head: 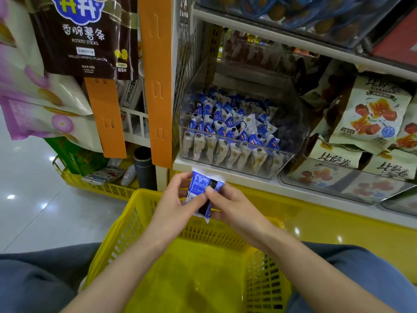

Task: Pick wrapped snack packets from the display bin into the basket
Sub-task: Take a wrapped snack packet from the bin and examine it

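A blue and white wrapped snack packet point(201, 185) is held upright between both hands, above the far rim of the yellow basket point(126, 229). My left hand point(174, 199) pinches its left side and my right hand point(228, 205) pinches its right side with the thumb on top. Behind them, on a white shelf, stands the clear display bin point(291, 123), filled with several more blue and white packets point(228, 123). The basket sits on my lap and its floor looks bare.
Bags of pizza-roll snacks point(370, 118) fill the shelf right of the bin. An orange hanging strip point(158, 82) and a dark bag of potato sticks point(85, 39) hang at the left. A second yellow basket point(90, 184) with goods stands on the shiny floor.
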Action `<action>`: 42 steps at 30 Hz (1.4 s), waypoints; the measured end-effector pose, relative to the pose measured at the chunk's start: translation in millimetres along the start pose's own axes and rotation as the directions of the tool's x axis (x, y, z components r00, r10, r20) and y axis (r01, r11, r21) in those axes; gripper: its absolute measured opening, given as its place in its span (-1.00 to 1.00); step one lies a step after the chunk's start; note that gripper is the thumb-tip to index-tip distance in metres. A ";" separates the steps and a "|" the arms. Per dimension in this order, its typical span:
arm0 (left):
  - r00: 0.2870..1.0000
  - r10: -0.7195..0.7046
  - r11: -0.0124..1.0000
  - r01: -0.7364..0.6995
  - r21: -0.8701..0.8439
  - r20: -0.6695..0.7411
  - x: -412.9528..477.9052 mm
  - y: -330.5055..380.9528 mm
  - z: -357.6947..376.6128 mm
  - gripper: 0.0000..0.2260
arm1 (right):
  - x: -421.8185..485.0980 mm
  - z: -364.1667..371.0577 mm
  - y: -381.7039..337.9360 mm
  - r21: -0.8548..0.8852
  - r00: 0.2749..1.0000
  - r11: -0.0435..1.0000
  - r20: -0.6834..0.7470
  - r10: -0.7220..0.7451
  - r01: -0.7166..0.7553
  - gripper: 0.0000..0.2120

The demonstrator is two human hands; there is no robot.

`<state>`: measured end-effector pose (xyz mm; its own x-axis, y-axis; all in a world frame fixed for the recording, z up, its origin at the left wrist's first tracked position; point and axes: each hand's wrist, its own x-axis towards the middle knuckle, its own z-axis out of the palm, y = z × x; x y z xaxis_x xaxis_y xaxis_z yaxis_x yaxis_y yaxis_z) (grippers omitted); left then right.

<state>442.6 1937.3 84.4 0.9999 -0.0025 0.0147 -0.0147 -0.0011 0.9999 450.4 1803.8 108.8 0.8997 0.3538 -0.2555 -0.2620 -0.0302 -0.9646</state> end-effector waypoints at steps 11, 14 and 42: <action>0.956 0.289 0.852 -0.228 0.471 -0.060 -8.5 -5.3 -0.1 -0.66 | 3.4 -2.4 8.1 0.086 0.999 0.996 -0.044 -0.029 0.033 -0.76; 0.978 0.203 0.926 -0.177 0.333 -0.045 -6.5 -2.5 -2.4 -0.70 | 2.9 -4.4 8.2 0.073 0.997 0.996 -0.058 -0.051 0.055 -0.71; 0.996 0.092 0.948 -0.087 0.306 -0.002 -3.3 -9.4 -3.3 -0.78 | 6.3 -0.9 22.2 -0.163 0.967 0.975 -0.183 -0.179 0.149 -0.83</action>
<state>439.4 1940.6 74.9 0.9943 -0.0009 0.1068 -0.1020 -0.3065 0.9464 450.6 1804.5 85.7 0.9804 0.1768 -0.0868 -0.0643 -0.1289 -0.9896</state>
